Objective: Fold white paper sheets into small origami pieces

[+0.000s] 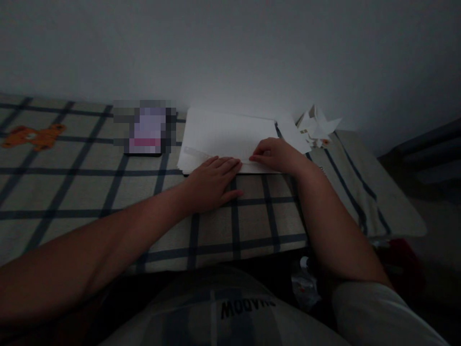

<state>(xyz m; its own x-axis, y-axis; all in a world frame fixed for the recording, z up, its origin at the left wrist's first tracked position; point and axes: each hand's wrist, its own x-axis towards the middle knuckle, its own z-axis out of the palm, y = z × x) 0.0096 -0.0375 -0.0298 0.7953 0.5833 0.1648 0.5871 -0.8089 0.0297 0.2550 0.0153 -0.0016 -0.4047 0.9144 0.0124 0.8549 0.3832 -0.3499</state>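
A stack of white paper (230, 129) lies near the wall. Along its front part runs what looks like a clear ruler (195, 152), partly covered by my hands. My left hand (214, 185) rests flat over the ruler and the paper's front edge, fingers stretched out and thumb spread onto the cloth. To its right, my right hand (278, 154) is closed in a pinch low over the sheet. Whatever is between those fingertips, if anything, is too small and dark to make out.
A blurred-out phone-like device (146, 129) stands left of the paper. Folded white paper pieces (317, 125) sit at the right, and an orange bear-shaped item (34, 137) at far left. A checked cloth (144, 192) covers the table. Below hangs a clear plastic bottle or bag (305, 286).
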